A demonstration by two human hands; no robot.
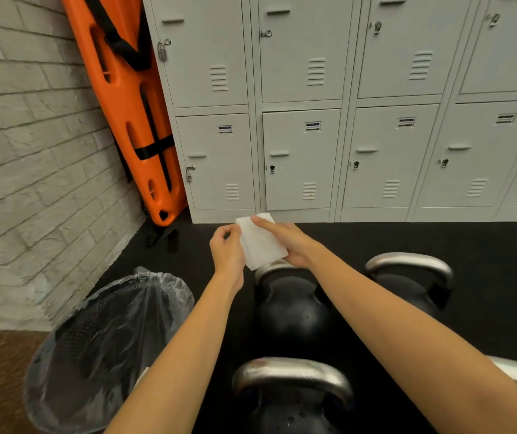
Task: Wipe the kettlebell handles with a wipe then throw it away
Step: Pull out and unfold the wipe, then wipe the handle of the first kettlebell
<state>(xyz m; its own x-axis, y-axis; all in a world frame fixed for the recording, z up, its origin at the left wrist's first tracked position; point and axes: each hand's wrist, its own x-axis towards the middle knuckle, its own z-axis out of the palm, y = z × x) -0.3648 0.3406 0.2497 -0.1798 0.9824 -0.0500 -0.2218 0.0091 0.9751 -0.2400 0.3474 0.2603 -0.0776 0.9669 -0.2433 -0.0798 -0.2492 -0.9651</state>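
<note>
White wipe [262, 242] sits folded between both my hands, held up in the air above the far-left kettlebell [288, 305]. My left hand [227, 249] pinches its left edge with curled fingers; my right hand [285, 242] grips it from the right, thumb laid across the top. Below, I see its steel handle [271, 267] just under the wipe, another kettlebell [413, 283] to the right, and a third [291, 399] nearer me. On the left stands a plastic-lined bin [104, 346], on black floor [485, 245] before grey lockers [345, 120]
</note>
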